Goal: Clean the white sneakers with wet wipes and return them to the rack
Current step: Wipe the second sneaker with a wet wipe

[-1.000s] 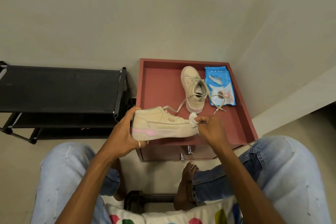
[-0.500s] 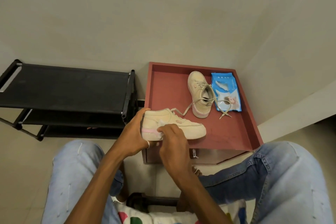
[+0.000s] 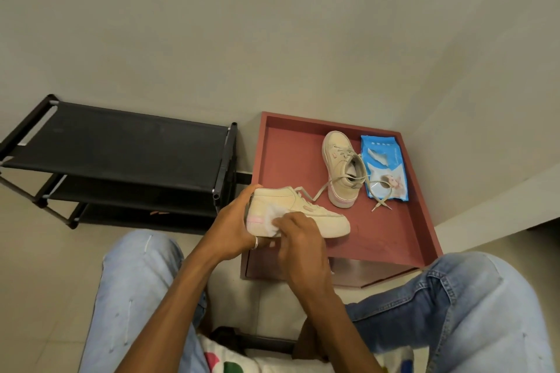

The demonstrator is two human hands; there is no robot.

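Note:
My left hand (image 3: 233, 227) grips the heel of a cream-white sneaker (image 3: 306, 212) with a pink stripe, holding it on its side above the front edge of the red cabinet top (image 3: 288, 154). My right hand (image 3: 300, 239) presses a white wet wipe (image 3: 271, 218) against the sneaker's side near the heel. The second sneaker (image 3: 341, 169) stands on the cabinet top, laces loose. A blue wet wipe pack (image 3: 383, 168) lies right of it. The black shoe rack (image 3: 121, 148) stands to the left.
The cabinet sits in a corner, with walls behind and to the right. My knees in light blue jeans (image 3: 136, 297) frame the lower view. Beige tiled floor lies under the rack.
My right hand slid the wipe from the sneaker's toe back along its side to the heel area. The view has shifted slightly.

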